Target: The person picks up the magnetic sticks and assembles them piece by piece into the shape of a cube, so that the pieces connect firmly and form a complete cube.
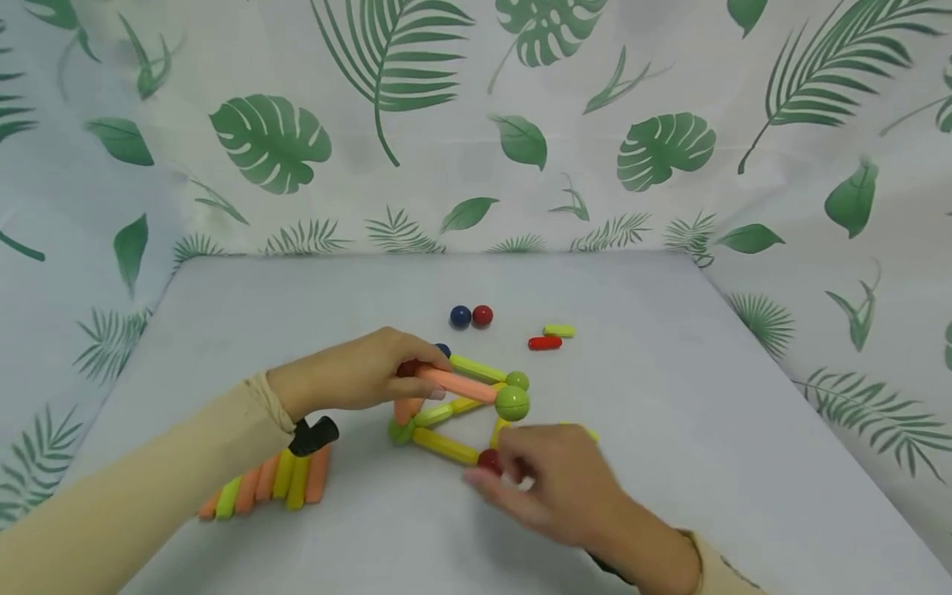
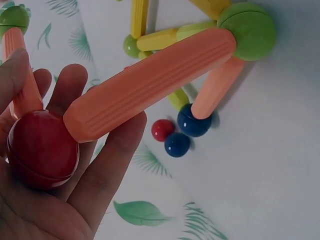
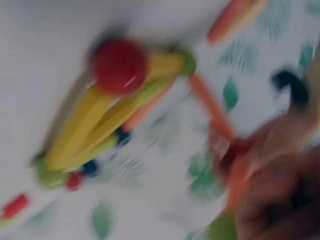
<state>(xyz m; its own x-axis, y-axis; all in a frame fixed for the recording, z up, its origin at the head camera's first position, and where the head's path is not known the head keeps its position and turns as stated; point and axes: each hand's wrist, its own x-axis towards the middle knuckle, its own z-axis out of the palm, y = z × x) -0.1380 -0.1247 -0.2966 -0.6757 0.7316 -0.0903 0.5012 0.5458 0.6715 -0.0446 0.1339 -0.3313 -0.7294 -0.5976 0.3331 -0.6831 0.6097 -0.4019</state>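
My left hand (image 1: 375, 372) holds a salmon-orange rod (image 1: 461, 384) with a green ball (image 1: 512, 403) on its far end. In the left wrist view a red ball (image 2: 42, 150) sits against the palm, joining that rod to a second orange rod (image 2: 155, 82), which leads down to another green ball (image 2: 247, 31). These belong to a ball-and-rod frame of yellow rods (image 1: 446, 446), with a red ball (image 1: 489, 461) at its near corner. My right hand (image 1: 558, 479) hovers by that corner, fingers loosely bent and thumb apart, with nothing visible in it. The right wrist view is blurred.
Beneath my left wrist lies a row of several orange, yellow and lime rods (image 1: 268, 479). Behind the frame are a loose blue ball (image 1: 460, 316) and red ball (image 1: 483, 315). Short red (image 1: 545, 343) and lime rods (image 1: 559, 330) lie to their right. Leaf-patterned cloth surrounds the table.
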